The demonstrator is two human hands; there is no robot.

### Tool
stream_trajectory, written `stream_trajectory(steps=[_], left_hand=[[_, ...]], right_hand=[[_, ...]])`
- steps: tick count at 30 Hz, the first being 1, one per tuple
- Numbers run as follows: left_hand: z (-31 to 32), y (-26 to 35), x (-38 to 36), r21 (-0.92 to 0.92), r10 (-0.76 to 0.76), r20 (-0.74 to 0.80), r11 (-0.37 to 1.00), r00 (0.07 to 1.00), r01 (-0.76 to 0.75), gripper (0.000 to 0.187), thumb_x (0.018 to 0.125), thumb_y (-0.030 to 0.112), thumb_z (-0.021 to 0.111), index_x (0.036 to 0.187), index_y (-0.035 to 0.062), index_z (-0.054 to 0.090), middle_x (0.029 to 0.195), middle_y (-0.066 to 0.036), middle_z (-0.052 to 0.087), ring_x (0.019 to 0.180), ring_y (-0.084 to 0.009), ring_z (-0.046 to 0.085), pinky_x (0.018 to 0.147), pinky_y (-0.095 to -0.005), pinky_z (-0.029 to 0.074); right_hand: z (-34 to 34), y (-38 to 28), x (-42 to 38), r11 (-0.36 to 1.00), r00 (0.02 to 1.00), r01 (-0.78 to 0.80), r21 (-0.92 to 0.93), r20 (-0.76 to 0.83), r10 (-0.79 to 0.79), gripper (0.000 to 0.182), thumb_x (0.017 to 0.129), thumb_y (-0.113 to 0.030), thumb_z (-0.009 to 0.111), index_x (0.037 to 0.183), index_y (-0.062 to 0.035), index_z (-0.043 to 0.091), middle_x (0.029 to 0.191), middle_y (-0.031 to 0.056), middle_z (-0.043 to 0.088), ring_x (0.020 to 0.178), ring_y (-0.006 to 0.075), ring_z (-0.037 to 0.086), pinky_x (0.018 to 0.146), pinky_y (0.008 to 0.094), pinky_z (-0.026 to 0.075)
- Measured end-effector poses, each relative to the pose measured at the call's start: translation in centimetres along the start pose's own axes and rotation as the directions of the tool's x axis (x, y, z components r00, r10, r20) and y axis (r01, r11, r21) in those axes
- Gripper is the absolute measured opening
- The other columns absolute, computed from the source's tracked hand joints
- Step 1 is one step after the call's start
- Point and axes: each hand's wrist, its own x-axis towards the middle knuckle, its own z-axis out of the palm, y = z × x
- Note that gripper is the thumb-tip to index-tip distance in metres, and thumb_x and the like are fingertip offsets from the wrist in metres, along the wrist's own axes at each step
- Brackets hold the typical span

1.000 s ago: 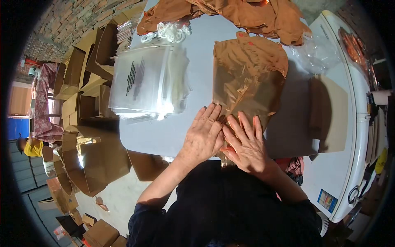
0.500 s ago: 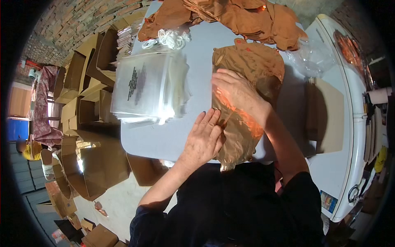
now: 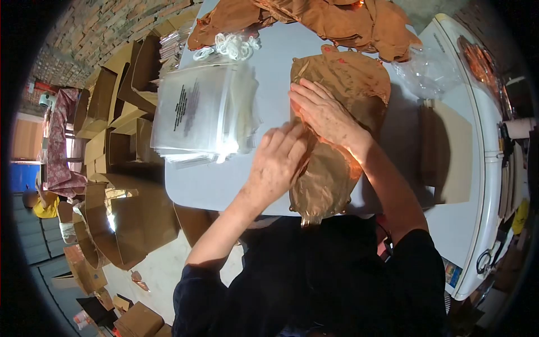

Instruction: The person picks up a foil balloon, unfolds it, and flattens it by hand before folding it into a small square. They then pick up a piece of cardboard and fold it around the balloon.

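A flat, copper-coloured foil balloon (image 3: 323, 188) lies lengthwise on the pale table, its narrow tail hanging at the front edge near my body. My right hand (image 3: 330, 115) rests flat across its upper middle, fingers stretched out together and pointing up-left. Just below, my left hand (image 3: 279, 157) is closed at the balloon's left edge; the curled fingertips grip the foil there and are partly hidden. Left of my hands lies a stack of clear plastic bags (image 3: 193, 109) with black print. Above the stack sits a bundle of white string (image 3: 234, 46).
More copper foil balloons (image 3: 337, 22) are heaped along the far edge. A crumpled clear bag (image 3: 429, 73) lies at the right, near a cardboard piece (image 3: 453, 157) and a white appliance (image 3: 487, 140). Open cardboard boxes (image 3: 137, 219) crowd the left. Another person in yellow (image 3: 45, 205) is far left.
My left hand has moved up along the balloon's left edge, its fingers going from flat to curled on the foil. My right hand stays pressed near the same place.
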Motion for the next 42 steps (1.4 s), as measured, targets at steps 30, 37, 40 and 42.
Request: stream_trajectory(steps=[30, 37, 40, 42], left_hand=[[5.1, 0.3, 1.4, 0.227, -0.268, 0.226, 0.949, 0.937, 0.217, 0.078, 0.101, 0.060, 0.052, 0.162, 0.0131, 0.038, 0.168, -0.025, 0.027, 0.157, -0.0414, 0.022, 0.124, -0.0648, 0.014], [5.3, 0.1, 1.7, 0.268, -0.262, 0.228, 0.943, 0.938, 0.198, 0.077, 0.101, 0.059, 0.053, 0.161, 0.0126, 0.040, 0.167, -0.025, 0.029, 0.157, -0.0411, 0.023, 0.124, -0.0659, 0.014], [5.0, 0.4, 1.8, 0.259, -0.267, 0.240, 0.944, 0.933, 0.204, 0.078, 0.101, 0.060, 0.051, 0.161, 0.0123, 0.039, 0.168, -0.025, 0.029, 0.157, -0.0406, 0.023, 0.124, -0.0658, 0.013], [5.1, 0.4, 1.7, 0.257, -0.277, 0.256, 0.943, 0.926, 0.211, 0.080, 0.101, 0.063, 0.048, 0.162, 0.0126, 0.037, 0.169, -0.024, 0.026, 0.159, -0.0388, 0.019, 0.125, -0.0645, 0.010]], right_hand=[[-3.5, 8.4, -2.1, 0.494, 0.943, -0.268, -0.827, -0.120, 0.310, 0.065, 0.105, -0.047, 0.048, 0.160, -0.0126, 0.040, 0.168, 0.0071, 0.036, 0.157, 0.0276, 0.027, 0.128, 0.0575, 0.011], [-1.9, -1.8, -5.6, 0.925, 0.971, -0.234, -0.299, -0.021, 0.239, 0.059, 0.102, -0.039, 0.058, 0.153, -0.0116, 0.051, 0.161, 0.0090, 0.046, 0.153, 0.0303, 0.034, 0.125, 0.0590, 0.017], [-2.4, -1.0, -7.4, 0.914, 0.963, -0.270, -0.303, -0.079, 0.258, 0.057, 0.100, -0.034, 0.061, 0.151, -0.0083, 0.053, 0.160, 0.0117, 0.047, 0.151, 0.0321, 0.037, 0.124, 0.0605, 0.019], [-2.8, 0.8, -8.1, 0.905, 0.959, -0.282, -0.318, -0.134, 0.251, 0.057, 0.098, -0.031, 0.064, 0.149, -0.0060, 0.055, 0.159, 0.0137, 0.047, 0.150, 0.0334, 0.038, 0.122, 0.0618, 0.020]])
